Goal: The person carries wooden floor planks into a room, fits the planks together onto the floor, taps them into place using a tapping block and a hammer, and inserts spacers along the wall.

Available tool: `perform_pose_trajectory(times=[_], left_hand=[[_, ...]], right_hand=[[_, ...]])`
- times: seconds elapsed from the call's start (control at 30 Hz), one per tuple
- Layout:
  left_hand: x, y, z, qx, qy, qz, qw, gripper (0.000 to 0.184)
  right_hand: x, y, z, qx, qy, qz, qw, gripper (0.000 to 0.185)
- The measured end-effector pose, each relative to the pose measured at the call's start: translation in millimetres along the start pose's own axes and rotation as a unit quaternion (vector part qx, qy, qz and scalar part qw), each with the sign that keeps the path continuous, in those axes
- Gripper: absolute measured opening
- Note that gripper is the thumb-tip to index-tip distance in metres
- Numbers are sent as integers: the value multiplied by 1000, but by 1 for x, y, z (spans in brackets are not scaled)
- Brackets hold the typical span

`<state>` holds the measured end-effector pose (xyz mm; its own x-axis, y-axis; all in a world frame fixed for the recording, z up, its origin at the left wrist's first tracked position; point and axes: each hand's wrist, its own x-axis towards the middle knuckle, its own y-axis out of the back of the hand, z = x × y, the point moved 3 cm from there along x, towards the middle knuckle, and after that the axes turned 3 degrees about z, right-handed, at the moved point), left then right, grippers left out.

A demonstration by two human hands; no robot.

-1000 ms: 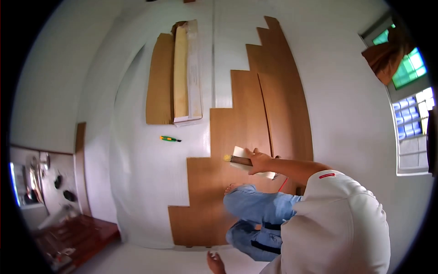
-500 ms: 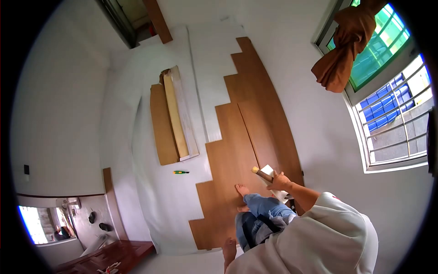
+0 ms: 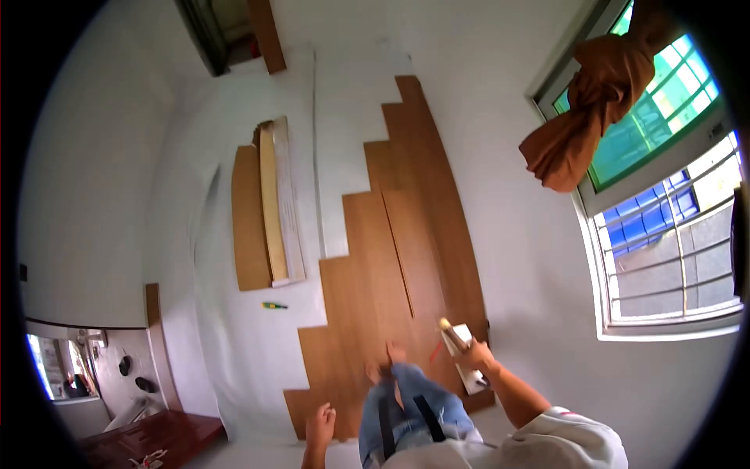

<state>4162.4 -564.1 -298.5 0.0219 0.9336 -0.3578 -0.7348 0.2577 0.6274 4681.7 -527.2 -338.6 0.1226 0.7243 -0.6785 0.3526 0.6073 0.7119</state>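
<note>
My right hand (image 3: 475, 356) is closed round a brown stick-like tool (image 3: 453, 334) with a yellow tip, beside a long white block (image 3: 469, 378). Both are over the right edge of the wood-look floor planks (image 3: 359, 273). The far end of the block is partly hidden by the hand. My left hand (image 3: 321, 424) hangs at the lower left of my legs with loosely bent fingers and nothing visible in it. A thin red object (image 3: 436, 350) shows just left of the block.
An opened cardboard box (image 3: 251, 227) lies on the white floor sheet (image 3: 211, 328), with a green and yellow cutter (image 3: 274, 306) below it. At the right is a barred window (image 3: 672, 250) with a knotted brown curtain (image 3: 586, 117). Dark red furniture (image 3: 156, 442) is at lower left.
The view has turned and risen, showing more of the window and room. My right hand has moved lower beside the planks' right edge, still holding the tool. My legs look more upright.
</note>
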Motion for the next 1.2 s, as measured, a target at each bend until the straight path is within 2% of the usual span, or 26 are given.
perform_pose_trajectory(times=[0.03, 0.07, 0.13, 0.17, 0.27, 0.37, 0.43, 0.47, 0.5, 0.53, 0.57, 0.6, 0.63, 0.73, 0.8, 0.87, 0.93, 1.0, 1.03, 1.07, 1.1, 1.13, 1.17, 1.2], left_hand=[[3, -7, -1, 37, 35, 3, 999, 40], [-14, -7, -5, 47, 47, -12, 998, 40], [2, -31, -6, 50, 98, -35, 993, 41], [-3, -32, 10, 23, 104, -54, 993, 42], [-21, -38, 19, 33, 127, -79, 988, 45], [-30, -48, 1, -18, 168, -111, 979, 48], [-29, -36, 16, 18, 199, -104, 974, 47], [-29, -32, 14, 24, 183, -91, 979, 47], [-25, -37, -5, -41, 189, -89, 977, 46], [-32, -37, -21, -106, 198, -86, 971, 46], [-43, -29, -21, -83, 204, -116, 969, 46], [-44, -28, -15, -122, 224, -99, 962, 45], [-44, -27, -10, -165, 245, -75, 952, 43], [-61, -20, -19, -90, 255, -142, 952, 41], [-61, -16, -30, -73, 243, -167, 953, 41], [-59, -17, -46, -61, 240, -188, 951, 41], [-62, -8, -63, -67, 233, -198, 950, 41], [-63, -13, -103, -133, 313, -183, 922, 36], [-51, -31, -92, -118, 284, -176, 935, 36], [-61, -10, -91, -79, 269, -169, 945, 35], [-66, -20, -89, -86, 276, -154, 945, 35], [-58, -17, -93, -88, 277, -135, 947, 35], [-58, -22, -105, -159, 249, -121, 948, 37], [-65, -17, -73, -174, 229, -99, 953, 38]], right_hand=[[-6, 4, 8, 125, -36, 125, 984, 104], [-1, -7, 14, 169, -181, -34, 968, 78], [-14, -7, 11, 193, -223, -62, 953, 77], [-28, 4, 0, 213, -204, -96, 951, 71], [-50, 0, 0, 260, -203, -96, 939, 65], [-63, 5, -4, 289, -191, -68, 936, 63], [-34, -42, 14, 246, -142, -26, 958, 59], [-48, -18, -2, 217, -149, -27, 964, 60], [-52, -10, -8, 211, -182, -62, 958, 62], [-56, -15, -7, 253, -192, -50, 947, 61], [-58, -21, -4, 263, -192, -39, 945, 59], [-78, 6, -18, 300, -210, -60, 928, 66], [-80, 1, -15, 260, -216, -19, 941, 76], [-109, 2, -18, 294, -242, -71, 922, 84], [-122, -23, -12, 276, -256, -75, 924, 84], [-136, -35, -8, 250, -296, -12, 922, 83], [-158, -60, -1, 270, -306, -45, 912, 79], [-156, -76, 21, 312, -295, -49, 901, 72], [-146, -68, 33, 304, -294, -38, 906, 72], [-158, -77, 19, 339, -312, -109, 881, 74], [-157, -75, 26, 351, -321, -169, 863, 76], [-141, -115, 43, 307, -297, -124, 896, 69], [-140, -112, 48, 317, -312, -116, 888, 67], [-149, -113, 43, 318, -322, -126, 883, 65]])
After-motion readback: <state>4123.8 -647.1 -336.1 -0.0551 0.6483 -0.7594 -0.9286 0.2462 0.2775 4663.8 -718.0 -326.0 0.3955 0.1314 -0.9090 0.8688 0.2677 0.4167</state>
